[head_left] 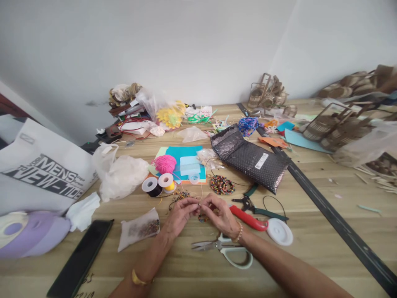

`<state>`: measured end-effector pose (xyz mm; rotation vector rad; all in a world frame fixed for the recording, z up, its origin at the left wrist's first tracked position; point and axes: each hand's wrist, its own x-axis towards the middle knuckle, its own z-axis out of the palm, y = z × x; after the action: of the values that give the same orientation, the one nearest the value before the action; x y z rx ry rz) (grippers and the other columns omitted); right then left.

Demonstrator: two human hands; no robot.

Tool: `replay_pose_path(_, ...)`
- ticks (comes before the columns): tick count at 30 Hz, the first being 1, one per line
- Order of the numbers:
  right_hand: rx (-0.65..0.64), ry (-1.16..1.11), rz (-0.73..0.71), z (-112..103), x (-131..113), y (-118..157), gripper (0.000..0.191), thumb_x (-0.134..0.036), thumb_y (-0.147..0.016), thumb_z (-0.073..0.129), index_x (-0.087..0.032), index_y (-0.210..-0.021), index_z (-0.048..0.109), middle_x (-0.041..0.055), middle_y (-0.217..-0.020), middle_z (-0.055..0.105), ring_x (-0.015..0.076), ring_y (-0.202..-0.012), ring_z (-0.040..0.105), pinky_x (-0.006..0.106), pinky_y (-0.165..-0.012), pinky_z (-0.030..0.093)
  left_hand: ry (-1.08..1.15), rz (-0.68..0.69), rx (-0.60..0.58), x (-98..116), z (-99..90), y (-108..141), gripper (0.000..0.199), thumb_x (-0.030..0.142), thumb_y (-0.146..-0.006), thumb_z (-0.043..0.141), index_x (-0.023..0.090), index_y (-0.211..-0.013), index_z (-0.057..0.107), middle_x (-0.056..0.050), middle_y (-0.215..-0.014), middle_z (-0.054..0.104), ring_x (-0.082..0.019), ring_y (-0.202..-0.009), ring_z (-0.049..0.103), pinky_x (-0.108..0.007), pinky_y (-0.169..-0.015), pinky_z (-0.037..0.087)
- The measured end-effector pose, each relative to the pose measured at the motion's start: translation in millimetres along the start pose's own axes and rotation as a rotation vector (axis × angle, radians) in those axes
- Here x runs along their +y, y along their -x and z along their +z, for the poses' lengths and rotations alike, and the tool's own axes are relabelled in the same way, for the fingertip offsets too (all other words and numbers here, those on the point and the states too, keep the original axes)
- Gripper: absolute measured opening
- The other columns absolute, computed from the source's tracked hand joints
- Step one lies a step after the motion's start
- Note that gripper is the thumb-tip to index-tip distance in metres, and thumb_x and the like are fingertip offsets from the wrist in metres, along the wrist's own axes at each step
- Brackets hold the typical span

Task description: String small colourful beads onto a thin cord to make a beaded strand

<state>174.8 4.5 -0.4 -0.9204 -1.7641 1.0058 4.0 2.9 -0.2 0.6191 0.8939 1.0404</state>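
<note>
My left hand point(183, 213) and my right hand point(218, 210) meet at the middle of the table, fingertips pinched close together. Between them runs a thin pale cord point(201, 190) that loops up above the fingers; any bead or knot at the tips is too small to make out. Partly hidden under my hands lie some colourful beads point(203, 217). Just beyond sits a coil of multicoloured beads point(222, 185), with loose beads point(182, 194) left of it. Scissors with pale handles point(229, 250) rest below my right hand, and a red-handled tool point(249, 218) lies beside it.
Left of my hands are a black thread spool point(151, 187), a yellow one point(167, 183), pink yarn point(165, 164) and a bead pouch point(139, 229). A black bubble mailer point(250, 157), green-handled pliers point(260, 207) and a white disc point(280, 231) lie rightward. A phone-like black slab point(81, 258) lies front left.
</note>
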Motion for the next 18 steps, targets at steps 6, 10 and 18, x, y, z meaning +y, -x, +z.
replay_pose_path(6,0.014,-0.009,0.007,0.5,0.3,-0.4,0.024,-0.034,-0.093,0.054,-0.017,-0.079,0.061,0.0030,-0.073,0.061,0.0130,-0.064,0.056,0.024,-0.056,0.045,0.009,0.002,0.031,-1.5,-2.6,-2.5,0.028,0.023,-0.053,0.089,0.011,-0.072,0.073,-0.004,-0.064,0.071,-0.012,-0.058,0.062,-0.024,-0.061,0.047)
replay_pose_path(10,0.014,-0.007,-0.002,-0.1,-1.1,-1.0,0.024,-0.035,-0.093,0.053,-0.017,-0.079,0.060,0.0030,-0.073,0.061,0.0132,-0.064,0.055,0.024,-0.056,0.045,0.029,-0.003,0.030,-3.2,-5.4,-4.0,0.026,0.024,-0.056,0.087,0.012,-0.072,0.071,-0.003,-0.065,0.070,-0.011,-0.060,0.061,-0.022,-0.059,0.046)
replay_pose_path(18,-0.009,0.004,-0.016,-3.1,-5.0,-1.6,0.022,-0.032,-0.093,0.050,-0.017,-0.078,0.057,0.0024,-0.071,0.058,0.0132,-0.063,0.054,0.024,-0.058,0.044,0.034,0.004,0.037,-0.1,-1.6,-1.6,0.024,0.023,-0.054,0.088,0.012,-0.067,0.071,0.000,-0.060,0.065,-0.009,-0.057,0.057,-0.021,-0.058,0.044)
